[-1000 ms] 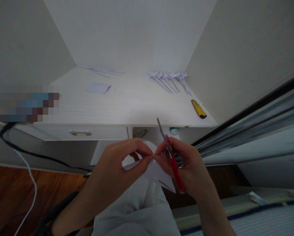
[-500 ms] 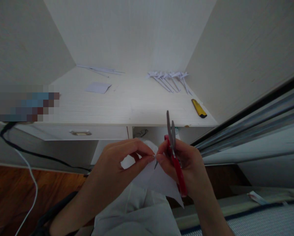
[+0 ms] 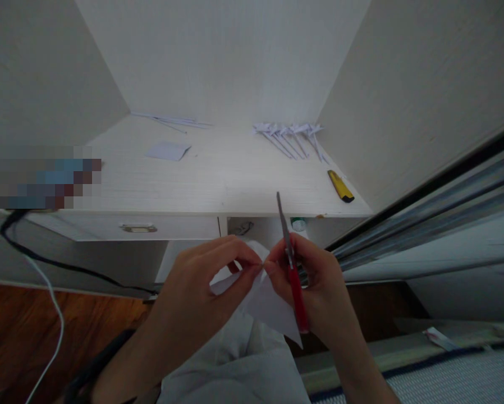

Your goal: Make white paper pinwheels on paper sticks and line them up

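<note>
My left hand (image 3: 212, 280) is closed, thumb and forefinger pinching the edge of a sheet of white paper (image 3: 274, 310). Right against those fingertips, the thumb and forefinger of my right hand (image 3: 325, 280) pinch at the same spot on the sheet. My right hand also holds red-handled scissors (image 3: 298, 303), their blades pointing up and away from me, seen nearly edge-on. The sheet hangs below both hands over my lap, one corner pointing down to the right. What lies between the fingertips is too small to make out.
On the white desk (image 3: 235, 185) lie several folded paper pieces with sticks (image 3: 288, 137), thin paper sticks (image 3: 172, 120), a small folded paper (image 3: 168, 150) and a yellow cutter (image 3: 340, 186). Below is an open compartment with a green-and-white item (image 3: 298, 224). A black cable (image 3: 79, 267) hangs left.
The scissors have turned edge-on and tipped slightly left, so their blades now look lined up. The fingertips and the sheet's lower corner have shifted a little left. Both hands keep their pinch.
</note>
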Demonstrator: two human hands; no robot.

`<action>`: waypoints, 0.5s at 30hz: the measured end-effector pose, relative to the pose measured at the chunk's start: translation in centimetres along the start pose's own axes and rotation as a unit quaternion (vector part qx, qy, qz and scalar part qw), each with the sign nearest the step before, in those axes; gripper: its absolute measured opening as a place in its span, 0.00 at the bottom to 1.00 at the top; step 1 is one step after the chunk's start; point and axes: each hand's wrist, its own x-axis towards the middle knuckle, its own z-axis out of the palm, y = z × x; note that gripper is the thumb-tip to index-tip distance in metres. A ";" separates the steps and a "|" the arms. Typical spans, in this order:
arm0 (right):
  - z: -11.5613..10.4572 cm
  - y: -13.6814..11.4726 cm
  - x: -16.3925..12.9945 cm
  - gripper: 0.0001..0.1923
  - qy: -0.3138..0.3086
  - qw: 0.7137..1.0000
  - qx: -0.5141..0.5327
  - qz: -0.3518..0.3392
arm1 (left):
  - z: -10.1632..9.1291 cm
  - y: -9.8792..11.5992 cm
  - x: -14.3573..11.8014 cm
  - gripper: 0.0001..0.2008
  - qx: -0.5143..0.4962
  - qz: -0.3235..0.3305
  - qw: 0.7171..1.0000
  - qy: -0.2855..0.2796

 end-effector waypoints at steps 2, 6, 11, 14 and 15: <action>0.2 0.0 0.0 0.05 0.015 1.000 -0.014 -0.009 | 0.2 0.0 0.0 0.05 0.021 -0.001 0.999 0.028; 0.6 0.0 -0.2 0.07 0.045 0.998 -0.037 -0.018 | 0.7 0.0 -0.2 0.05 0.044 0.025 0.997 0.062; 0.9 -0.1 -0.3 0.08 0.070 0.997 -0.032 -0.016 | 0.8 -0.1 -0.1 0.06 0.024 0.008 0.998 0.060; 0.4 0.2 -0.2 0.05 0.005 0.996 0.083 0.018 | 0.4 -0.3 0.2 0.05 -0.072 -0.055 0.996 0.013; 0.2 0.5 -0.1 0.04 -0.022 0.990 0.136 0.030 | 0.3 -0.4 0.3 0.05 -0.118 -0.078 0.990 -0.006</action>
